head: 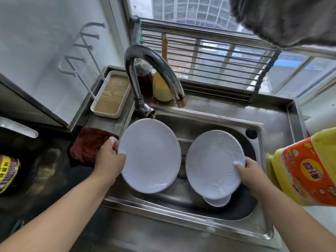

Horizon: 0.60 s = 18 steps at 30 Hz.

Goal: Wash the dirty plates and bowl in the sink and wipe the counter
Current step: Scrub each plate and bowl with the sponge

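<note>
Steel counter (190, 239) bears red cloth (87, 144) and wood-lined tray (111, 95).

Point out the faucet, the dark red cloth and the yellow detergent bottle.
faucet (156, 65): head view, top of curved spout.
dark red cloth (87, 144): head view, cloth's middle.
yellow detergent bottle (307, 168): head view, orange label.

Left hand (109, 160) gripping clean plate (149, 155), right hand (252, 175) gripping soapy plate (212, 162), over sink (200, 211)
</note>
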### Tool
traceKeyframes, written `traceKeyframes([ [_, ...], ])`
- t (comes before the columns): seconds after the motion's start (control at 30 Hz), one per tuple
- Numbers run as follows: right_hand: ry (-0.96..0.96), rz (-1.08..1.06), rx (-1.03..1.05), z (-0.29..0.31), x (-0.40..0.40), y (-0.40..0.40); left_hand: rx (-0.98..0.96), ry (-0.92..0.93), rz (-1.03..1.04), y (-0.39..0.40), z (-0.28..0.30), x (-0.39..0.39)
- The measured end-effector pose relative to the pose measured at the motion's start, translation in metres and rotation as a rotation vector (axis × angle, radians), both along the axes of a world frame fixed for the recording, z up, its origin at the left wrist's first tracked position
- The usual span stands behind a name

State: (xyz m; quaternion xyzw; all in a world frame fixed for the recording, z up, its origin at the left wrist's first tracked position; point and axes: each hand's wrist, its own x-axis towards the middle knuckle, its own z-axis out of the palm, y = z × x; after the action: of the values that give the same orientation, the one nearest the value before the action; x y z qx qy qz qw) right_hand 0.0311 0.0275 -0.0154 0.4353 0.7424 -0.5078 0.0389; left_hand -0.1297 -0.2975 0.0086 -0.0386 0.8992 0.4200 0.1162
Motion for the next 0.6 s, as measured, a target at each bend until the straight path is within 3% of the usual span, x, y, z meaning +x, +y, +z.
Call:
traceKeyframes([
  [0.37, -0.094, -0.09, -0.492, -0.084, -0.055, -0.075, 0.022, -0.059, 0.12, -0.026, 0.015, 0.0],
  [0.6, -0.202, -0.067, -0.375, -0.124, -0.061, -0.086, 0.033, -0.066, 0.143, -0.033, 0.018, 0.0],
])
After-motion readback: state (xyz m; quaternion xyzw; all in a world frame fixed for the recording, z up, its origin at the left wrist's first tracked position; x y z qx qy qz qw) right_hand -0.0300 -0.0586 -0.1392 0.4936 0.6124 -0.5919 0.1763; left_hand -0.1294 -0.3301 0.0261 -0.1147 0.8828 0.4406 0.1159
